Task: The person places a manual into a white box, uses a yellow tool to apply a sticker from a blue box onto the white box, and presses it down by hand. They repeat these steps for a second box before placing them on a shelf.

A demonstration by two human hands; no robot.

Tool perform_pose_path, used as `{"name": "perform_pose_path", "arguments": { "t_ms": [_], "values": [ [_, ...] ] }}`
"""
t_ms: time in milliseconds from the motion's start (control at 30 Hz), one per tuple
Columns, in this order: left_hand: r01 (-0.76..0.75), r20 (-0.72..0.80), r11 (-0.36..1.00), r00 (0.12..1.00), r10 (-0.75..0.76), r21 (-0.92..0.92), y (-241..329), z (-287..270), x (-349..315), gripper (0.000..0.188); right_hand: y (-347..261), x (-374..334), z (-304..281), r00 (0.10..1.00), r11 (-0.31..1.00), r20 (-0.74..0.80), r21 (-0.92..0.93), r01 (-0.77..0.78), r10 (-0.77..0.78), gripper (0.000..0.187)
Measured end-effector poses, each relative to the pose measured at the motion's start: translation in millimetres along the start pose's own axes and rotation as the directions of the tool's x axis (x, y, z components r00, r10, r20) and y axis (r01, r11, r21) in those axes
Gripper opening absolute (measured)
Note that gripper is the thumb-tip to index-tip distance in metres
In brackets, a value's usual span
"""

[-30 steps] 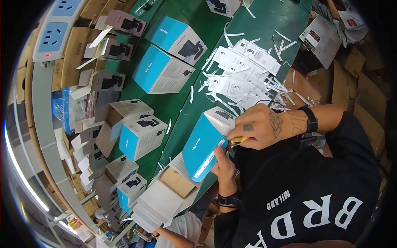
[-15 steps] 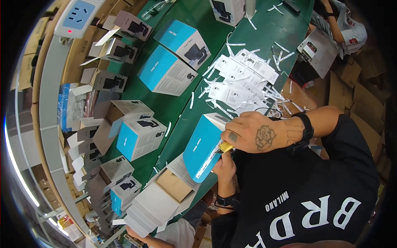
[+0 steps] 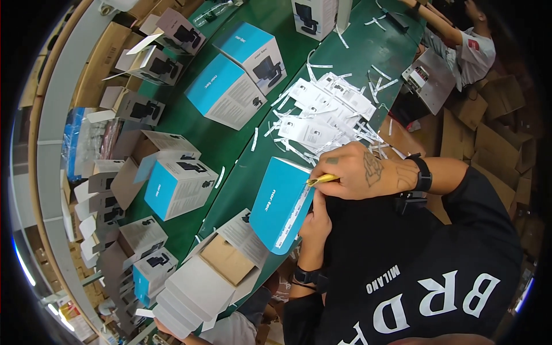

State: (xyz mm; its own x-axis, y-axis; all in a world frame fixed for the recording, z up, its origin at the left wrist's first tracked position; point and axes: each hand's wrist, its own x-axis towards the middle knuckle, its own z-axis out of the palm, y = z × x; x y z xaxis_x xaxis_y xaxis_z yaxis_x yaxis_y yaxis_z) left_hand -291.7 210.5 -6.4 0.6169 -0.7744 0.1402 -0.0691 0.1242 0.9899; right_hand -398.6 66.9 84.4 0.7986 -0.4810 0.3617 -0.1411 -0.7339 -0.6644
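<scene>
Box (image 3: 277, 207) right of open carton (image 3: 192, 280), papers (image 3: 328, 112) behind, paired boxes (image 3: 238, 86) left of papers

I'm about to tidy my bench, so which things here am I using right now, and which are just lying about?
In use:
blue box, held by left hand
yellow tool, in right hand

Seemingly just lying about:
loose strips
printed sheets
clear bottle

Blue box (image 3: 276, 201), tilted, white printed strip (image 3: 292, 223) along one edge; yellow tool (image 3: 324, 179) at strip's upper end.
</scene>
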Motion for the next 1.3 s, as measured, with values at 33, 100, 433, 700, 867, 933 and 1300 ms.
{"name": "perform_pose_path", "arguments": {
  "t_ms": [33,100,433,700,867,933,1300],
  "values": [
    [0.002,0.003,1.000,1.000,-0.002,-0.010,-1.4,-0.7,-0.1,0.024,-0.4,0.6,0.8,1.000,0.999,0.001,-0.029,0.024,-0.024,0.013],
    [0.008,0.055,0.999,0.998,-0.010,0.032,-3.9,-3.0,0.9,0.026,-2.9,2.7,0.1,0.999,0.997,0.005,-0.069,0.045,-0.045,0.013],
    [-0.297,0.297,0.872,0.936,0.187,0.388,-79.8,-44.6,-40.9,0.037,-22.4,-2.9,15.5,0.990,0.896,0.130,-0.432,0.104,-0.053,0.017],
    [0.008,0.261,0.892,0.955,-0.141,0.452,-29.4,-27.5,-26.3,0.032,-43.4,-6.2,-2.0,0.975,0.982,0.169,-0.142,-0.122,0.145,0.015],
    [-0.212,0.399,0.802,0.916,-0.035,0.558,-33.9,-39.8,-24.9,0.032,-46.7,-3.1,-35.1,0.858,0.772,0.485,0.478,-0.419,0.166,0.013],
    [-0.095,0.381,0.834,0.913,-0.144,0.544,-14.6,-37.8,-13.3,0.032,-43.1,-3.4,-48.8,0.747,0.582,0.636,0.540,-0.609,0.191,0.012],
    [0.204,0.191,0.975,0.957,-0.218,0.090,6.1,-22.2,-9.3,0.035,206.1,-33.5,39.8,0.522,0.122,0.219,0.832,-0.541,0.824,0.016]
  ]
}}
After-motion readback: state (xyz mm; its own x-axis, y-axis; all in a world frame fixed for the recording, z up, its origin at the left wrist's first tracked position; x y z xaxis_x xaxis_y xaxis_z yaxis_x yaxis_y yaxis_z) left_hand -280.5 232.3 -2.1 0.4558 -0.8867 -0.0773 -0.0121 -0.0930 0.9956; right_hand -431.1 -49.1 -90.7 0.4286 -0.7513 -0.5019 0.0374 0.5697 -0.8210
